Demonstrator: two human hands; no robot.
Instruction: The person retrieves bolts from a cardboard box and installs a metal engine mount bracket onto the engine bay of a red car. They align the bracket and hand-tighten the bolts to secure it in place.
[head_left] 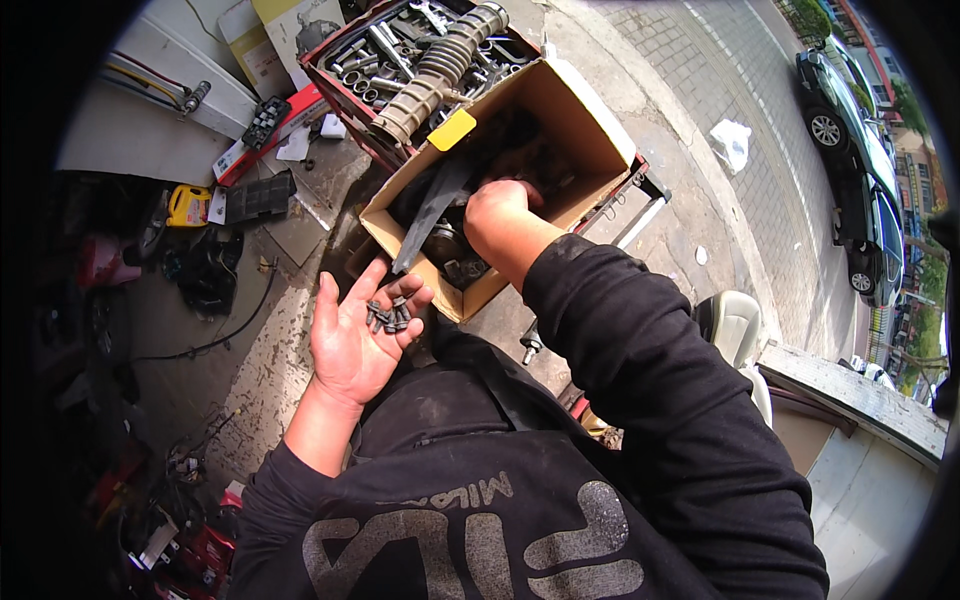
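Observation:
My left hand (362, 335) is palm up just outside the near left corner of a cardboard box (590, 125), its fingers partly curled. Several small dark bolts (388, 316) lie in that palm and against the fingers. Inside the box is my right hand (500, 212), reaching down with its fingers largely hidden, so what they touch does not show. A dark flat strip (438, 210) leans out over the box's near edge beside it. Dark parts fill the shadowed bottom and are hard to make out.
Behind the box, a red tray (325, 75) holds many wrenches and sockets, with a ribbed hose (445, 70) across it. A yellow jug (188, 206) and dark parts lie on the left floor. A light seat (735, 325) stands right; cars (850, 165) are parked beyond.

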